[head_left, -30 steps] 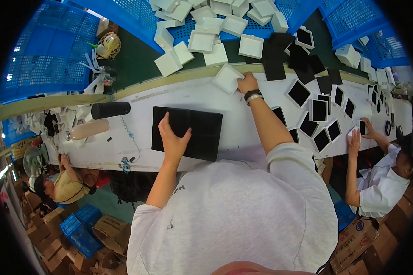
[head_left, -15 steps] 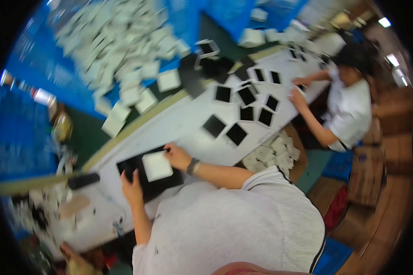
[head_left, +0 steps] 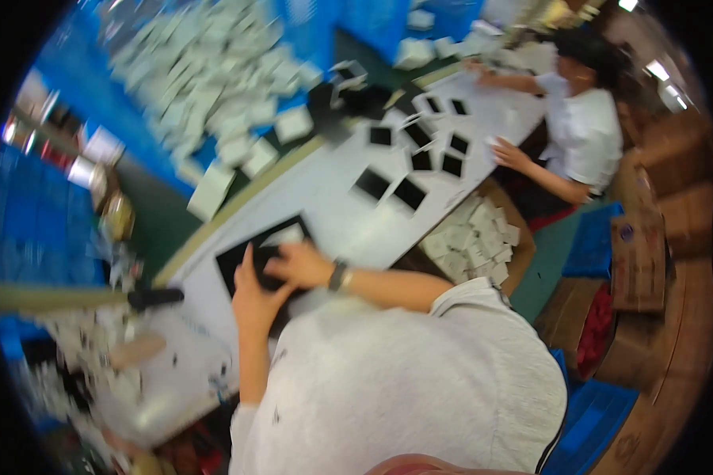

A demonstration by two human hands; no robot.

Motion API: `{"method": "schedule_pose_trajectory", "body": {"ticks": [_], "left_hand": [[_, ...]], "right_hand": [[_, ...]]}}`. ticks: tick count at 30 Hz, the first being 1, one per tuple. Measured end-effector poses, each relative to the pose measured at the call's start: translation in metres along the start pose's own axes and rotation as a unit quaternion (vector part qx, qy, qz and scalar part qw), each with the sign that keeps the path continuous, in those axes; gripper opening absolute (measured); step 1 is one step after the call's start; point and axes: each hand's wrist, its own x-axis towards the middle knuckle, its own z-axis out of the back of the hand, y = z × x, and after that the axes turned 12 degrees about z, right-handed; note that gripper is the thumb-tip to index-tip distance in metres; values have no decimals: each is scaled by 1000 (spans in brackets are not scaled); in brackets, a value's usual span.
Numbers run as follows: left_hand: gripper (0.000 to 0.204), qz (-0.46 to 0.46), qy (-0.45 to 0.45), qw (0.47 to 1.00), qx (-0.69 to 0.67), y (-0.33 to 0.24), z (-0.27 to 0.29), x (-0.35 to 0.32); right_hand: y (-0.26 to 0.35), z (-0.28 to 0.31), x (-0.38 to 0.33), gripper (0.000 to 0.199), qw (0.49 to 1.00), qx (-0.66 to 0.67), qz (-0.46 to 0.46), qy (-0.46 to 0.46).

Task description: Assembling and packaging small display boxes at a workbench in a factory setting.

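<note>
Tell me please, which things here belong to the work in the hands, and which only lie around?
In hand:
- black sheet, under both hands
- white square piece on it
- left hand
- right hand

Lying about:
- black squares farther along the table
- white pieces heap
- black cylinder

White square boxes (head_left: 206, 75) lie heaped past the table's far edge. Brown cardboard cartons (head_left: 640, 253) stand at right. More white boxes fill an open carton (head_left: 474, 237) beside the table.

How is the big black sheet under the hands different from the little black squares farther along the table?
The big black sheet is one large piece, half covered by the left hand and right hand. The little black squares are many small pieces, spread out with nobody's hand on them. A white piece lies on the sheet; the squares look bare. Both are flat, dark, and on the white table.
</note>
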Motion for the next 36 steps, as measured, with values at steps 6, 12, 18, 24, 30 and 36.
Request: {"method": "schedule_pose_trajectory", "body": {"ticks": [6,12,18,24,30,36], "left_hand": [[99,70,56,994,55,76,-2,25],[108,-40,132,989,46,72,-34,41],[105,-4,118,993,4,72,-53,41],[104,7,52,998,-28,70,-66,30],[105,-3,94,995,-34,77,-60,33],[82,40,187,972,-137,88,-52,41]], "right_hand": [[-60,33,-12,42,963,198,-157,-94],[-56,4,-12,45,989,-113,-43,-79],[-74,-29,-14,51,956,-238,28,-169],[-76,-45,-7,51,953,-228,-9,-198],[-57,-21,-20,44,966,-202,-39,-156],[-38,-2,-43,38,945,-288,153,26]]}}
